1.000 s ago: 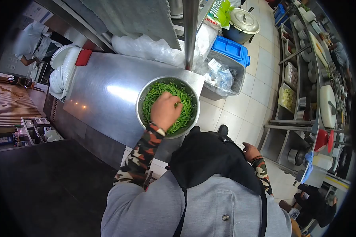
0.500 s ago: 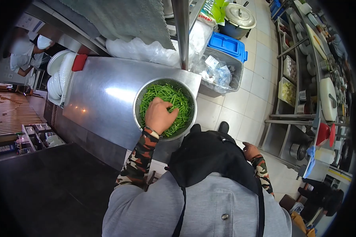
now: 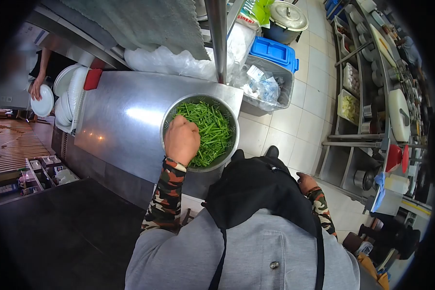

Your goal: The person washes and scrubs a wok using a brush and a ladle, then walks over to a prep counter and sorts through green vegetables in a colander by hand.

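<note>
Handling green beans in the colander seems the step in hand; the left hand curls over its nine o'clock, the right hand hangs apart toward four; I cannot tell whether either grips anything; lifting calls for clearing the rim; table edges lie near three and six, bare steel toward nine.

Beneath my left hand, the colander is shiny perforated metal. Around it by the clock: at nine, the tabletop is smooth steel with a bright sheen; at eleven, matt, rough-edged cloth beside crinkled translucent plastic sheeting; just past twelve, a polished metal post; between one and two, a smooth plastic bin lid; between four and five, my matt cloth apron.
</note>
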Demonstrator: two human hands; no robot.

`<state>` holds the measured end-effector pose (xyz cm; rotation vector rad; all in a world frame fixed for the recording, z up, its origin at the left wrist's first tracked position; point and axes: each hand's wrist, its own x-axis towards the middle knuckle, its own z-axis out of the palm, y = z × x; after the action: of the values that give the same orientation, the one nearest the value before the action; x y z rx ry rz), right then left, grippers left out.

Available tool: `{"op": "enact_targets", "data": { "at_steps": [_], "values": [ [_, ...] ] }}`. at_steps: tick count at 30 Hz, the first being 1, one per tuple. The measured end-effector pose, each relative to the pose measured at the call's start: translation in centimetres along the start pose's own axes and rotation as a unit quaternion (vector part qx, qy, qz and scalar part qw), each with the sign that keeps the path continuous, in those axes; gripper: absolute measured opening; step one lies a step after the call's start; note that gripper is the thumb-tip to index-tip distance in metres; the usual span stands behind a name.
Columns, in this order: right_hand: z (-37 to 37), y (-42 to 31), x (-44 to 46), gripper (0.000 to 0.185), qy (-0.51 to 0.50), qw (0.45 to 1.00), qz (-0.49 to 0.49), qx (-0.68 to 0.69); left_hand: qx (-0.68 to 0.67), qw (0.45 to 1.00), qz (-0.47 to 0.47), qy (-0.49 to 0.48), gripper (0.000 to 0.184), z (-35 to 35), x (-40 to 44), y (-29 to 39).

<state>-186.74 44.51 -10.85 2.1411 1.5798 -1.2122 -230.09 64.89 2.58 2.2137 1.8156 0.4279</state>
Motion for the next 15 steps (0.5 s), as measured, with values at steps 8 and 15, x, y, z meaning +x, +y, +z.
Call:
{"op": "enact_targets", "data": {
  "at_steps": [8,15],
  "values": [
    [-1.6,-0.9,-1.0,0.059,0.005,1.0,0.005,0.025,-0.042,0.997,0.017,-0.057,0.013,2.7,0.2,1.8],
    [0.1,1.1,0.5,0.057,0.001,1.0,0.018,-0.009,-0.01,0.998,-0.053,-0.017,0.009,1.4,-0.3,0.4]
  ]
}}
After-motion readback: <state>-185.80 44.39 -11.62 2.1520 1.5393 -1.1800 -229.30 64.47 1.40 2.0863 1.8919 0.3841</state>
